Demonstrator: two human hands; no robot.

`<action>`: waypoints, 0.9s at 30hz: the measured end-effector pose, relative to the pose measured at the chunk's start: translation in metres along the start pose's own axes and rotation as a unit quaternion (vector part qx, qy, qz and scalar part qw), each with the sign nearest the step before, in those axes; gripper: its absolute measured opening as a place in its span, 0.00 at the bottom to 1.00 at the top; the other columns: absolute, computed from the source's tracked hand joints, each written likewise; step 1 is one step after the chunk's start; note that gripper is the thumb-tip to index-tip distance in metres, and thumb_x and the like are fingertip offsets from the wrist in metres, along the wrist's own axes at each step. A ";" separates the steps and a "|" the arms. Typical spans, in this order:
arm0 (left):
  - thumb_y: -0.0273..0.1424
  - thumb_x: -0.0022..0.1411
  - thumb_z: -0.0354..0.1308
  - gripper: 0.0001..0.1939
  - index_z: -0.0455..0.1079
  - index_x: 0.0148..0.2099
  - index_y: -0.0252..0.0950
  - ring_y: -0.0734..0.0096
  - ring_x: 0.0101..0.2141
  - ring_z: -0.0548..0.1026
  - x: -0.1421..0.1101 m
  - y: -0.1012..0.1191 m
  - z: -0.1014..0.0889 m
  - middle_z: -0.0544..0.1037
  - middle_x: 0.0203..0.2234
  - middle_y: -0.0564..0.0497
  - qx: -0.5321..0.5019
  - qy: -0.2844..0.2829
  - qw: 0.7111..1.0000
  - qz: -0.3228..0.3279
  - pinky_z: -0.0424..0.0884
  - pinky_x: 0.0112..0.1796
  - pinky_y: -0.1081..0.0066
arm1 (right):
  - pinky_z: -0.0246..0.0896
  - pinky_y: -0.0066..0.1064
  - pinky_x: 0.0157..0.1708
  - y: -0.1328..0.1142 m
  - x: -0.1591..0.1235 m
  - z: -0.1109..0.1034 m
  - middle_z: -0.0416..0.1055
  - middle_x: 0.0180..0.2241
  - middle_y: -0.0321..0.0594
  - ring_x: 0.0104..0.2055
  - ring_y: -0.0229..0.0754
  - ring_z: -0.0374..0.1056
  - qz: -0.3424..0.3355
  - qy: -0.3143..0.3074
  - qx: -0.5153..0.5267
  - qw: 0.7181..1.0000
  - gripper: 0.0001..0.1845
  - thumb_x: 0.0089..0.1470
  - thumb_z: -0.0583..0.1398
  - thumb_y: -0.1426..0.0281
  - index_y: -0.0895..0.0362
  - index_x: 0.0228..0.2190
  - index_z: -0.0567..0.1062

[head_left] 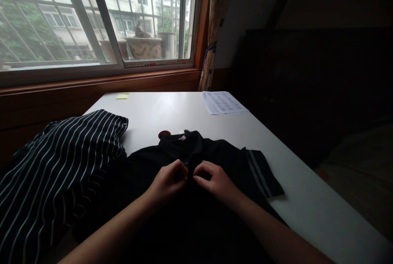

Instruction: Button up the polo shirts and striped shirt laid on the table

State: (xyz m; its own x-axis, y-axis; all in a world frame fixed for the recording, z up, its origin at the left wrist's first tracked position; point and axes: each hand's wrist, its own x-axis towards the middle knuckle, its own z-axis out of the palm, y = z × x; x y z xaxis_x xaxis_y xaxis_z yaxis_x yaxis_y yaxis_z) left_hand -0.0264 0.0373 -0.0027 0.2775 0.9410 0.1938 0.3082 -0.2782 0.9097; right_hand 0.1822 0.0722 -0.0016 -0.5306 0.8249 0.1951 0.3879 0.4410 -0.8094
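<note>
A black short-sleeved polo shirt [221, 149] lies spread on the white table, its collar facing away from me. Over its front opening, my left hand [172, 177] is closed, fingertips pinched on the cloth at the placket. Just across from it, my right hand [213, 178] pinches the other side of the placket between thumb and fingers. One small button [186, 163] shows between the hands, slightly above the fingertips. The cloth right under the fingertips is too dark to make out in detail. Two grey stripes cross the shirt's right-hand sleeve [264, 172].
A black garment with white stripes [70, 153] is heaped at the left. Behind the collar sit a reddish-brown round object [164, 134] and a small pale one [184, 132]. Printed sheets [223, 102] and a yellow note [123, 96] lie toward the far edge of the table [294, 182], below the window.
</note>
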 end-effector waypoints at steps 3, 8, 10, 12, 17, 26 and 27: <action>0.23 0.57 0.56 0.03 0.66 0.35 0.35 0.70 0.30 0.69 -0.001 -0.001 0.001 0.72 0.29 0.52 0.061 0.005 0.998 0.017 0.65 0.32 0.73 | 0.61 0.30 0.39 0.000 0.001 0.002 0.73 0.33 0.34 0.38 0.40 0.69 0.001 0.003 -0.006 1.000 0.04 0.53 0.64 0.75 0.54 0.30 0.75; 0.22 0.57 0.55 0.06 0.66 0.37 0.36 0.71 0.30 0.70 -0.002 0.000 0.001 0.72 0.30 0.53 0.071 0.012 0.997 0.019 0.65 0.32 0.73 | 0.61 0.29 0.36 0.000 0.002 0.003 0.72 0.31 0.33 0.35 0.38 0.69 0.010 0.003 -0.013 1.000 0.04 0.53 0.64 0.75 0.55 0.30 0.75; 0.22 0.57 0.55 0.07 0.65 0.39 0.36 0.71 0.30 0.70 -0.001 0.001 0.000 0.72 0.30 0.53 0.068 0.007 0.997 0.020 0.65 0.32 0.74 | 0.61 0.29 0.36 0.000 0.002 0.003 0.72 0.31 0.33 0.35 0.38 0.69 0.010 0.002 -0.017 1.000 0.03 0.53 0.64 0.75 0.55 0.30 0.75; 0.22 0.58 0.55 0.08 0.66 0.40 0.37 0.71 0.31 0.71 -0.002 0.002 -0.001 0.73 0.31 0.52 0.069 -0.002 0.997 0.023 0.66 0.33 0.73 | 0.61 0.29 0.36 0.000 0.001 0.003 0.72 0.31 0.34 0.35 0.38 0.69 0.009 0.000 -0.020 1.000 0.03 0.53 0.64 0.75 0.55 0.30 0.75; 0.26 0.61 0.55 0.04 0.66 0.40 0.37 0.71 0.31 0.72 -0.003 0.007 0.000 0.74 0.31 0.52 0.086 -0.008 0.996 0.032 0.66 0.33 0.73 | 0.61 0.29 0.36 0.000 0.001 0.003 0.72 0.32 0.34 0.35 0.39 0.69 0.002 -0.003 -0.018 1.000 0.03 0.54 0.63 0.75 0.55 0.31 0.75; 0.27 0.59 0.59 0.04 0.66 0.36 0.36 0.73 0.27 0.69 -0.002 0.001 0.004 0.72 0.27 0.54 0.083 0.001 0.996 0.006 0.62 0.28 0.75 | 0.61 0.29 0.35 0.001 0.001 0.005 0.72 0.31 0.34 0.34 0.39 0.69 0.004 -0.005 -0.023 1.000 0.02 0.54 0.62 0.74 0.55 0.31 0.75; 0.27 0.59 0.59 0.04 0.66 0.35 0.36 0.74 0.27 0.68 -0.002 0.001 0.004 0.72 0.27 0.54 0.082 0.000 0.997 0.005 0.62 0.28 0.75 | 0.61 0.29 0.35 0.001 0.001 0.005 0.73 0.31 0.34 0.34 0.39 0.69 0.003 -0.005 -0.026 1.000 0.02 0.54 0.62 0.74 0.55 0.31 0.75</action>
State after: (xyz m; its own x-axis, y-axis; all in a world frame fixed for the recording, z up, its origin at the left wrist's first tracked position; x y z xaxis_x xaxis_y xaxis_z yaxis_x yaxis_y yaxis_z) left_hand -0.0228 0.0342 -0.0040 0.2802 0.9384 0.2023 0.4504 -0.3147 0.8355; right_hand 0.1782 0.0714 -0.0055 -0.5356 0.8242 0.1839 0.4293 0.4533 -0.7812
